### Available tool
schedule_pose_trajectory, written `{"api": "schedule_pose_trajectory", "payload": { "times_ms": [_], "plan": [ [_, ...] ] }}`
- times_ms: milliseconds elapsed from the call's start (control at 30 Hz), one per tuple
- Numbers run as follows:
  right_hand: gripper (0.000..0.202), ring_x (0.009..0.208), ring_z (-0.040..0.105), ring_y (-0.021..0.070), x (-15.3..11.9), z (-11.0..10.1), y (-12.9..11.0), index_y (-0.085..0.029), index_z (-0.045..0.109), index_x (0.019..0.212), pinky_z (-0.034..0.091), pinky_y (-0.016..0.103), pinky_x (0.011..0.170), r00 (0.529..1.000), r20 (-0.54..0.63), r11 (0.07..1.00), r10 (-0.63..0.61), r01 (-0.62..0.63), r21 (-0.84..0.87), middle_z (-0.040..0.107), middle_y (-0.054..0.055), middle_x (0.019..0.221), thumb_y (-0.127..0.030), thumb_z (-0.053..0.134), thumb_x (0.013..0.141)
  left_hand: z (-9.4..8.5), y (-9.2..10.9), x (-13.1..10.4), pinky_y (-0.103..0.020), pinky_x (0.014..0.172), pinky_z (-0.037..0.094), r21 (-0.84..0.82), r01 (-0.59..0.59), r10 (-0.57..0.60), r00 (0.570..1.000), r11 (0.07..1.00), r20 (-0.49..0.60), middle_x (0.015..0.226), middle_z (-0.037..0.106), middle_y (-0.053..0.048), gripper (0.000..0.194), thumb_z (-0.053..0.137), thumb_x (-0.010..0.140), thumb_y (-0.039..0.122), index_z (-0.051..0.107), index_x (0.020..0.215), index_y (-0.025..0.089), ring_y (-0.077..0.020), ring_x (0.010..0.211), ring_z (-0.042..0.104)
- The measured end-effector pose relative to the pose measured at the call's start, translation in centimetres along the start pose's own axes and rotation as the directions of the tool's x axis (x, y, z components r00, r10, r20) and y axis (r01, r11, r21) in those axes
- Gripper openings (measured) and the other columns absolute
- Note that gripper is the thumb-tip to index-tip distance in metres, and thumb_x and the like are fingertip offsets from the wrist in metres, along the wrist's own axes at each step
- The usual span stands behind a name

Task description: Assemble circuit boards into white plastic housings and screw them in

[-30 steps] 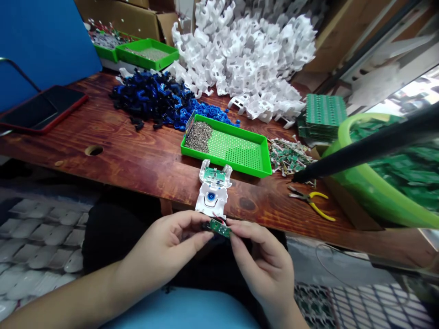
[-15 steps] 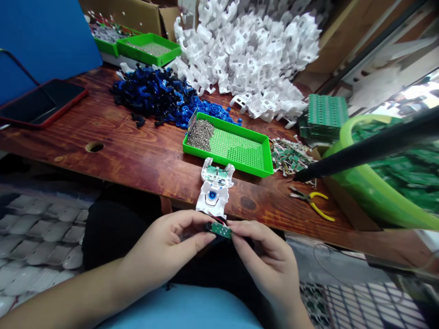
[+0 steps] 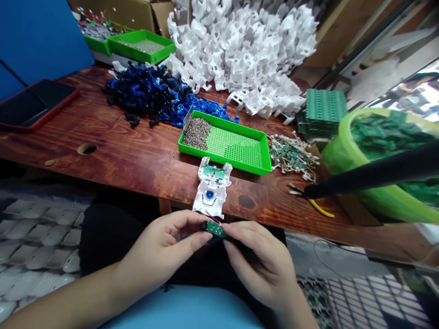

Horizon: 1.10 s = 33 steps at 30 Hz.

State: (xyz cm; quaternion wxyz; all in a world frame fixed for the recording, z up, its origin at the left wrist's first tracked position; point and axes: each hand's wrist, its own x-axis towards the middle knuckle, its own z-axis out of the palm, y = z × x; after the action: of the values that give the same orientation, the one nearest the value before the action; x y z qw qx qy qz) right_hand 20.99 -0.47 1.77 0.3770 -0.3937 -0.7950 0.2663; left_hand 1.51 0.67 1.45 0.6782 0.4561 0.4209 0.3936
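Note:
A small green circuit board [image 3: 215,228], with a black part at its left end, is held just off the table's front edge. My left hand [image 3: 171,242] is closed, pinching that black end between thumb and fingers. On the board's right end are the fingertips of my right hand [image 3: 262,256], its thumb a little lower. Red and dark wires run from the board up to a white plastic shell [image 3: 200,201] with a blue round piece in it. Joined above it is a second white shell part holding another green board [image 3: 213,173].
Behind the shells lies a green perforated tray [image 3: 236,165] with small screws. Farther back are piles of blue and black parts [image 3: 147,93] and white shells [image 3: 240,55]. At right are pliers [image 3: 320,208], a dark bar [image 3: 370,171] and a green tub [image 3: 331,151] of boards.
The view has shifted slightly, and the bar now covers more of the pliers. My right fingers have moved left over the board's end, with the thumb lower and farther from it.

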Motion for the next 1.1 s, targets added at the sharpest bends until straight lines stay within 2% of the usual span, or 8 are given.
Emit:
{"api": "schedule_pose_trajectory", "payload": {
  "times_ms": [200, 433, 533, 667, 767, 967, 1100],
  "plan": [
    [0.041, 0.085, 0.065, 0.0113, 0.1, 0.3, 0.0, -0.024, 0.058, 0.114, 0.056, 0.019, 0.073, 0.999, -0.041, 0.999, -0.013, 0.011, -0.045, 0.067, 0.003, 0.097, -0.004, 0.059, 0.079, 0.0, -0.1, 0.1, -0.014, 0.072, 0.054, -0.023, 0.012, -0.012, 1.0, 1.0, 0.005, 0.085, 0.075, 0.004, 0.014, 0.067, 0.078, 0.018, 0.072, 0.089, 0.027, -0.0101, 0.079, 0.068],
    [0.034, 0.084, 0.064, 0.0099, 0.2, -0.1, -0.4, -0.022, 0.058, 0.112, 0.055, 0.018, 0.073, 0.999, 0.025, 0.994, 0.024, -0.021, -0.107, 0.067, 0.003, 0.097, -0.006, 0.058, 0.082, -0.1, -0.8, 0.3, -0.016, 0.071, 0.055, 0.048, 0.017, -0.017, 1.0, 0.999, -0.011, 0.083, 0.074, 0.003, 0.014, 0.069, 0.077, 0.022, 0.072, 0.089, 0.027, -0.0123, 0.078, 0.068],
    [0.029, 0.084, 0.065, 0.0094, 0.2, 0.1, -0.6, -0.021, 0.061, 0.108, 0.055, 0.017, 0.074, 0.998, -0.007, 0.995, 0.057, -0.057, -0.077, 0.067, 0.003, 0.095, -0.006, 0.057, 0.083, -0.3, -1.0, 0.2, -0.015, 0.072, 0.054, 0.124, -0.012, 0.017, 0.999, 0.992, -0.039, 0.084, 0.074, 0.003, 0.014, 0.068, 0.078, 0.021, 0.073, 0.09, 0.026, -0.0118, 0.08, 0.068],
    [0.024, 0.086, 0.065, 0.0085, 0.1, 0.6, -0.8, -0.019, 0.064, 0.102, 0.054, 0.015, 0.078, 0.995, -0.05, 0.995, 0.087, -0.09, -0.05, 0.068, 0.003, 0.096, -0.006, 0.059, 0.082, -0.4, -1.1, -0.1, -0.01, 0.076, 0.051, 0.168, -0.086, 0.095, 0.994, 0.982, -0.048, 0.09, 0.074, 0.007, 0.02, 0.066, 0.08, 0.017, 0.073, 0.091, 0.032, -0.0077, 0.083, 0.067],
    [0.023, 0.088, 0.065, 0.0087, 0.0, 1.1, -1.0, -0.017, 0.064, 0.102, 0.054, 0.015, 0.079, 0.992, -0.086, 0.995, 0.093, -0.096, -0.03, 0.068, 0.004, 0.096, -0.006, 0.058, 0.082, -0.3, -1.1, -0.3, -0.008, 0.078, 0.05, 0.094, -0.081, 0.088, 0.994, 0.992, -0.064, 0.091, 0.074, 0.009, 0.024, 0.066, 0.08, 0.014, 0.072, 0.092, 0.034, -0.0055, 0.083, 0.067],
    [0.027, 0.093, 0.064, 0.0086, 0.0, 2.0, -1.6, -0.015, 0.062, 0.105, 0.052, 0.014, 0.084, 0.979, -0.187, 0.995, 0.077, -0.086, -0.042, 0.066, 0.006, 0.1, -0.005, 0.06, 0.08, -0.3, -1.4, -0.1, -0.007, 0.074, 0.051, -0.167, 0.055, -0.067, 0.996, 0.984, -0.063, 0.084, 0.073, 0.008, 0.012, 0.068, 0.08, 0.018, 0.071, 0.087, 0.028, -0.0041, 0.077, 0.067],
    [0.033, 0.095, 0.063, 0.0093, -0.2, 2.4, -1.7, -0.014, 0.058, 0.112, 0.052, 0.014, 0.085, 0.979, -0.185, 0.995, 0.081, -0.089, -0.039, 0.064, 0.007, 0.104, -0.009, 0.062, 0.08, -0.5, -1.4, -0.2, -0.007, 0.072, 0.051, -0.249, 0.102, -0.116, 0.992, 0.963, -0.041, 0.083, 0.072, 0.008, 0.009, 0.069, 0.079, 0.022, 0.07, 0.087, 0.027, -0.0041, 0.076, 0.066]
  ]
}}
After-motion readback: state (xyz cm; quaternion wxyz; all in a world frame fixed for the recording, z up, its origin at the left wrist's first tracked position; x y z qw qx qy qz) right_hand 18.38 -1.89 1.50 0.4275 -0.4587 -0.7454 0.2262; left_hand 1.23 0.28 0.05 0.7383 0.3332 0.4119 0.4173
